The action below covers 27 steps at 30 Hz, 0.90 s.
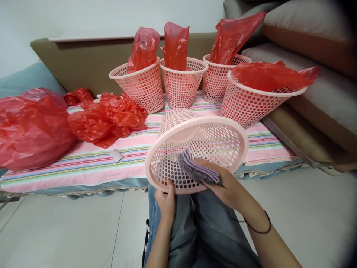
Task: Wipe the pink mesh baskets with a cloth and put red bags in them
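A pink perforated plastic basket (195, 121) lies tilted on its side, its wide mouth facing me, partly over my knees. My left hand (166, 201) grips the near rim, with the thumb on the inside. In my right hand (223, 186) is a folded grey and purple cloth (196, 169), held at the basket's mouth. Whether the cloth touches the inner wall I cannot tell. Behind it stand several like baskets, among them one at the left (147, 91) and one at the right (245, 104), each with a red plastic bag (175, 46) sticking out.
Crumpled red bags (108, 119) and a large red bag bundle (33, 130) lie on the striped cloth (83, 171) at left. A small white scrap (116, 155) lies near its front. Stacked cushions (312, 74) rise at the right. Pale floor tiles (69, 230) show below.
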{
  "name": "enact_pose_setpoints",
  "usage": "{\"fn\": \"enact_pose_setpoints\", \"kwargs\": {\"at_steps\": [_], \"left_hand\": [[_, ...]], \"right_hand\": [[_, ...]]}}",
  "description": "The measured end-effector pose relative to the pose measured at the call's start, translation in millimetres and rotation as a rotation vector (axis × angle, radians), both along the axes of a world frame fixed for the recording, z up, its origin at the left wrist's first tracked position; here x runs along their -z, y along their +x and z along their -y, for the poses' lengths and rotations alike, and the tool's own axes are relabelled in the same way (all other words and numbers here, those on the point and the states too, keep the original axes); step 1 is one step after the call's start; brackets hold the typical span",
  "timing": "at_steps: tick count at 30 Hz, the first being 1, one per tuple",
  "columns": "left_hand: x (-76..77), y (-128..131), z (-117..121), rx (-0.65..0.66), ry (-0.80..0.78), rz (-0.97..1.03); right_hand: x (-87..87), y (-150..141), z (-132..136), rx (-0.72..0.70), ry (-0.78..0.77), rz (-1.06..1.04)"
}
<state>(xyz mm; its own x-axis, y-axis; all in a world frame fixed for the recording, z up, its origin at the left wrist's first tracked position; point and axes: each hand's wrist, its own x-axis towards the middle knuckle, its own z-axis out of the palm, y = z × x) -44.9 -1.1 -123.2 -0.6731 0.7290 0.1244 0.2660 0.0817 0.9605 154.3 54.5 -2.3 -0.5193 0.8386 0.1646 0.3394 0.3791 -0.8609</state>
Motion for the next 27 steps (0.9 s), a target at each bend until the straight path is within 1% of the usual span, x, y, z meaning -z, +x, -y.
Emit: {"fn": "enact_pose_setpoints", "kwargs": {"at_steps": [2, 3, 4, 6, 8, 10, 13, 15, 17, 19, 21, 22, 24, 26, 27], "left_hand": [[-1.8, 0, 0, -0.002, -0.007, 0.004], [-2.7, 0, 0, 0.0, -0.008, 0.005], [-3.8, 0, 0, 0.004, -0.006, 0.004], [-6.1, 1, 0, 0.008, 0.003, -0.001], [-8.3, 1, 1, 0.005, 0.007, -0.003], [-9.6, 1, 1, 0.0, 0.003, 0.0], [-8.6, 0, 0, 0.007, -0.005, 0.009], [-6.6, -2, -1, 0.015, -0.011, 0.029], [-5.4, -2, -3, 0.021, -0.018, 0.049], [-6.4, -2, -3, 0.011, -0.014, 0.094], [-10.8, 2, 0, -0.015, 0.027, 0.189], [-14.5, 4, 2, -0.041, 0.058, 0.247], [-25.4, 9, 10, -0.141, 0.133, 0.316], [-41.0, 15, 21, -0.261, 0.212, 0.302], [-50.3, 19, 27, -0.289, 0.258, 0.274]], "right_hand": [[-5.6, -15, -28, 0.062, 0.246, 0.143], [-7.0, -24, -43, 0.087, 0.345, 0.233], [-6.8, -34, -58, 0.113, 0.42, 0.33], [0.2, -54, -88, 0.132, 0.498, 0.519], [16.6, -69, -112, 0.075, 0.482, 0.706], [40.0, -78, -129, 0.004, 0.411, 0.832], [75.0, -80, -141, -0.006, 0.338, 0.871], [90.5, -78, -144, 0.011, 0.321, 0.867], [97.7, -76, -146, 0.02, 0.315, 0.857], [99.4, -75, -146, 0.025, 0.306, 0.849], [99.1, -75, -147, 0.033, 0.296, 0.843], [99.0, -75, -147, 0.039, 0.29, 0.84], [99.5, -75, -147, 0.049, 0.275, 0.836], [100.6, -74, -147, 0.053, 0.262, 0.833], [101.1, -74, -147, 0.053, 0.259, 0.831]]}}
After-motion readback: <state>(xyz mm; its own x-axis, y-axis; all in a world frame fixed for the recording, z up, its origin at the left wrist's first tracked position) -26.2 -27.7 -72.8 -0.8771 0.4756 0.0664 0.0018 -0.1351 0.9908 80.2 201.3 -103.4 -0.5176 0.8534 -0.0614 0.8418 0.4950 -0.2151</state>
